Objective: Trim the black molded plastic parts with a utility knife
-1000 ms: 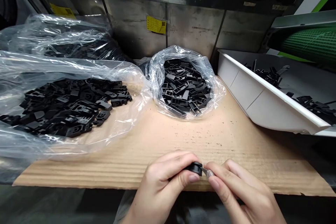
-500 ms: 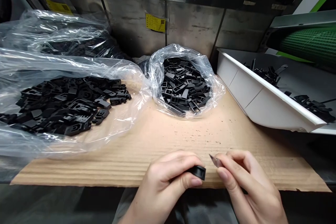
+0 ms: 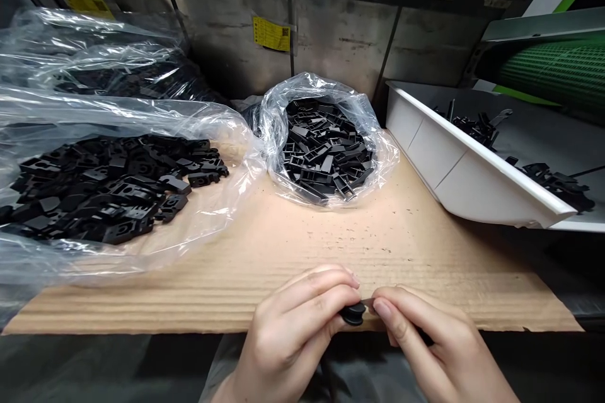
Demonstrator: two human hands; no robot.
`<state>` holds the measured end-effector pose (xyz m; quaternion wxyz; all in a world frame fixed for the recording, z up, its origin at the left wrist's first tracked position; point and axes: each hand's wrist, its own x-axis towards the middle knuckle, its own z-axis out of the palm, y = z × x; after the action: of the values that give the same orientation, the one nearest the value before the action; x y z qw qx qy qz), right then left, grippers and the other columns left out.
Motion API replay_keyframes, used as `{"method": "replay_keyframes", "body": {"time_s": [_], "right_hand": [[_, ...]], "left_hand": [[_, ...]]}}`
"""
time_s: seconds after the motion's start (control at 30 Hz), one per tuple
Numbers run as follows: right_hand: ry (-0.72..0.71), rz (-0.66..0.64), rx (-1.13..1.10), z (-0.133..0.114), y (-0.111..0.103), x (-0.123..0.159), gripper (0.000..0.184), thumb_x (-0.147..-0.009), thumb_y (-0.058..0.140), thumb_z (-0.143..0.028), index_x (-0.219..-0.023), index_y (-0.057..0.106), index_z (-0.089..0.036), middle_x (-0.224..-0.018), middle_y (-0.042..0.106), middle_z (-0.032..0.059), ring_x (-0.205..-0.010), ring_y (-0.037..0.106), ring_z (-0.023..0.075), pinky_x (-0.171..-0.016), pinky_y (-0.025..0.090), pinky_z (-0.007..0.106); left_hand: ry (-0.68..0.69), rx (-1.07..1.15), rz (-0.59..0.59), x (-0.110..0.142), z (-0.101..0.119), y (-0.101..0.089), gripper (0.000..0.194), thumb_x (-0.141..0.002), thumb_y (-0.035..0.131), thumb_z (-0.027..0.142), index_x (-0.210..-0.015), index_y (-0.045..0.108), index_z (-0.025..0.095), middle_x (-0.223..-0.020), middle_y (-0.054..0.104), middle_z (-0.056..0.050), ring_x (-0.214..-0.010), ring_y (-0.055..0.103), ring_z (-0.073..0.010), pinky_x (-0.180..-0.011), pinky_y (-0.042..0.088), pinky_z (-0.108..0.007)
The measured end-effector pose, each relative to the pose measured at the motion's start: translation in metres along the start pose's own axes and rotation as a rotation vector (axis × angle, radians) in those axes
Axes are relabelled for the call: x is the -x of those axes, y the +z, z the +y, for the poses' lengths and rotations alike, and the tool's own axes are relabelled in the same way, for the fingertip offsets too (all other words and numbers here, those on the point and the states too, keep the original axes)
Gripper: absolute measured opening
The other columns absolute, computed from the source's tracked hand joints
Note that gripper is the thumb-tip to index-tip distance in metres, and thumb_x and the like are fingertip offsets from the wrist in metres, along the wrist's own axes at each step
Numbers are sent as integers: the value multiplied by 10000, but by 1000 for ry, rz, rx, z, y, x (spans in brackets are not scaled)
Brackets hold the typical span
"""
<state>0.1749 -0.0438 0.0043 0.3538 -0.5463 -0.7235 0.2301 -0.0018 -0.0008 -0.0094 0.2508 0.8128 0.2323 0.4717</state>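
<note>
My left hand [image 3: 295, 330] is closed around a small black plastic part [image 3: 354, 313] at the near edge of the cardboard sheet [image 3: 378, 245]. My right hand [image 3: 430, 346] is pinched on a small blade, its tip hidden against the part between my fingers. Both hands meet just past the cardboard's front edge. A clear bag of black plastic clips [image 3: 326, 151] stands open at the back middle. A wider clear bag with black parts [image 3: 108, 179] lies spread at the left.
A white tray [image 3: 454, 164] with loose black parts slopes at the right, below a green conveyor belt [image 3: 553, 72]. Another bag of parts [image 3: 94, 69] sits at the back left. A metal wall with a yellow label [image 3: 271, 34] closes the back.
My right hand had drawn its blade away from the part half a second ago; now it is back against it. The view has tilted slightly down and left.
</note>
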Motion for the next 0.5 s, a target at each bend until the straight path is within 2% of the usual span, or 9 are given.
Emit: {"method": "replay_keyframes", "body": {"time_s": [0.13, 0.23, 0.33, 0.5], "right_hand": [[23, -252, -46, -1, -14, -13, 267, -894, 387, -261, -663, 510, -205, -584, 520, -42, -537, 513, 87, -517, 376, 166], [98, -388, -137, -2, -21, -22, 304, -894, 381, -307, -645, 518, -199, -538, 461, -53, -516, 471, 77, -496, 362, 153], [152, -411, -201, -5, -22, -21, 339, -889, 385, -338, -617, 524, -191, -494, 406, -56, -475, 431, 70, -455, 347, 149], [89, -324, -265, -12, -17, -7, 327, -833, 480, -415, -627, 629, -208, -477, 538, -35, -439, 527, 91, -422, 402, 143]], "left_hand": [[-10, 45, -32, 0, 2, -2, 239, -781, 526, -37, -972, 623, 70, -1003, 654, -95, -985, 595, -155, -925, 425, -187], [-20, 85, -35, -3, 5, -3, 240, -785, 524, -36, -972, 624, 77, -985, 664, -94, -975, 607, -160, -912, 443, -196], [-27, 103, -27, -5, 5, -2, 230, -785, 528, -28, -955, 629, 91, -958, 676, -85, -953, 621, -159, -898, 456, -194], [-107, 68, 22, -4, 4, -1, 264, -767, 545, -33, -951, 639, 131, -1002, 677, -56, -951, 627, -146, -873, 456, -156]]}}
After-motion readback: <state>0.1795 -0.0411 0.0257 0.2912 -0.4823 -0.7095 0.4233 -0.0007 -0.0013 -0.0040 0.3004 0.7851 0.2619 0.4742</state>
